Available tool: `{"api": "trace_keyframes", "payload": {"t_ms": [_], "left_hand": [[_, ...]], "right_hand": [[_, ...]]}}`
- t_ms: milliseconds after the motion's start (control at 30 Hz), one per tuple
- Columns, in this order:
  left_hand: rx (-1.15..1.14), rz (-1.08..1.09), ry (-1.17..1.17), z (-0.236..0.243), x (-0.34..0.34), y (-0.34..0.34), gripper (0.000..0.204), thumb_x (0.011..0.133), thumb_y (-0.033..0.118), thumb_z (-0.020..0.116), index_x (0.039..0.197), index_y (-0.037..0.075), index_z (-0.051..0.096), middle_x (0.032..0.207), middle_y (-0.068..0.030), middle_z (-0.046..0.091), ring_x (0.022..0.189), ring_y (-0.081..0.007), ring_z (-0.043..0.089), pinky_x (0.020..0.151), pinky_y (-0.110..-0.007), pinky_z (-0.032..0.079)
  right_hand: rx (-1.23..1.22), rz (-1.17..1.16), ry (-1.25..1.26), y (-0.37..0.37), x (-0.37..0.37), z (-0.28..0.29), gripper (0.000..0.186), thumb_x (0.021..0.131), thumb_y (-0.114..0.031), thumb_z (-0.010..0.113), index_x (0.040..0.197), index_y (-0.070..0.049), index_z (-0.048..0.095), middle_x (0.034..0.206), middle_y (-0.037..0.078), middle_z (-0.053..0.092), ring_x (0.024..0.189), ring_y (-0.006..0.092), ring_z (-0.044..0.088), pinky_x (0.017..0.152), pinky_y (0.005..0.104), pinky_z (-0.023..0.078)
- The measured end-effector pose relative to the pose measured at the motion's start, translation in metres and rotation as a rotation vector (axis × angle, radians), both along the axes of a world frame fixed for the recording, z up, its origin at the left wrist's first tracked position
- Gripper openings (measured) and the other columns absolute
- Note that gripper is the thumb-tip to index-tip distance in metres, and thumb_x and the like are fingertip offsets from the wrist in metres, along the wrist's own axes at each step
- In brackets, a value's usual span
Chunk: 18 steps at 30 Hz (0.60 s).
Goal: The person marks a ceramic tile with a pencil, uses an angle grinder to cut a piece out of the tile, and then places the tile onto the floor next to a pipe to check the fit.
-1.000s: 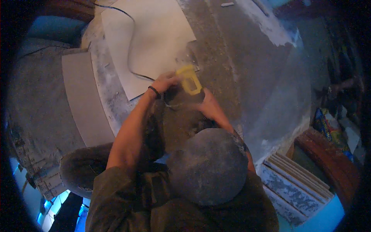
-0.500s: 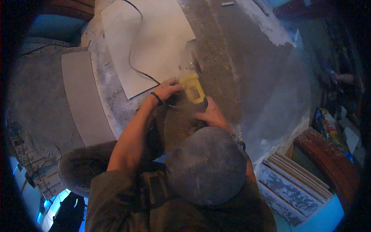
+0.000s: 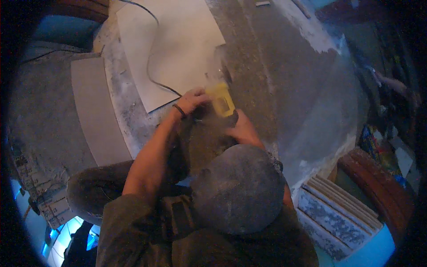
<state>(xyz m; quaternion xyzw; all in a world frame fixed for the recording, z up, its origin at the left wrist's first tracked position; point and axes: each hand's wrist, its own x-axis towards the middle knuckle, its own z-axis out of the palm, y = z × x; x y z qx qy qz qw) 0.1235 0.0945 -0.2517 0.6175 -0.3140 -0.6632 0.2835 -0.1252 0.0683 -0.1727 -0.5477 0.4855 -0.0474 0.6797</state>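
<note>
Both my hands are on a yellow power cutter low over the dusty floor. My left hand is closed on its front left side. Behind it, my right hand wraps the dark rear end, its fingers partly hidden. The cutter stands by the notched right edge of a large pale tile. Pale dust blurs the cutter's front, and a dark blade-like edge shows faintly there. A black cord runs across the tile toward my left hand. My raised grey knee hides much of the right forearm.
A long pale tile strip lies at left on grey cloth. At lower right, several tiles stand stacked beside a curved brown wooden piece. A colourful bag lies at far right. A small white piece is far ahead.
The cord on the tile has shifted slightly left and away. Dust around the cutter's front looks thicker. Cutter and hands have moved only a little away from me.
</note>
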Motion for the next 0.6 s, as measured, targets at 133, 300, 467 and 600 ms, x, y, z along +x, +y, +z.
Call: {"api": "trace_keyframes", "payload": {"t_ms": [133,300,467,600], "left_hand": [[0.013,-0.076,-0.057,-0.016,0.023,-0.015,0.046,0.090,0.041,0.067,0.118,0.005,0.060,0.103,-0.0011,0.064,0.093,-0.0103,0.057,0.083,-0.025,0.046],[0.004,-0.031,-0.007,-0.018,0.024,-0.030,0.046,0.091,0.041,0.066,0.118,0.005,0.061,0.101,-0.0011,0.065,0.090,-0.0097,0.057,0.082,-0.025,0.047],[0.037,-0.013,0.017,0.000,0.023,-0.028,0.046,0.090,0.041,0.066,0.117,0.004,0.060,0.100,-0.0015,0.065,0.087,-0.0094,0.059,0.079,-0.024,0.048],[0.020,0.061,0.063,0.006,0.017,-0.026,0.044,0.086,0.040,0.069,0.107,0.001,0.065,0.088,0.0005,0.063,0.075,-0.0070,0.055,0.069,-0.023,0.045]], "right_hand": [[-0.027,0.047,0.036,-0.016,0.019,-0.009,0.084,0.065,-0.022,0.082,0.136,0.000,0.044,0.133,0.022,0.055,0.124,0.0356,0.052,0.105,0.0404,0.041],[-0.197,0.031,0.028,-0.018,0.019,-0.035,0.072,0.068,-0.019,0.082,0.128,0.003,0.050,0.119,0.017,0.063,0.109,0.0250,0.061,0.094,0.0358,0.047],[-0.184,0.045,0.060,-0.017,0.023,-0.036,0.072,0.066,-0.019,0.083,0.127,0.003,0.050,0.116,0.016,0.064,0.107,0.0246,0.062,0.092,0.0354,0.048],[-0.188,0.040,0.064,-0.015,0.022,-0.039,0.074,0.065,-0.019,0.083,0.127,0.003,0.050,0.115,0.016,0.065,0.107,0.0243,0.062,0.092,0.0353,0.048]]}}
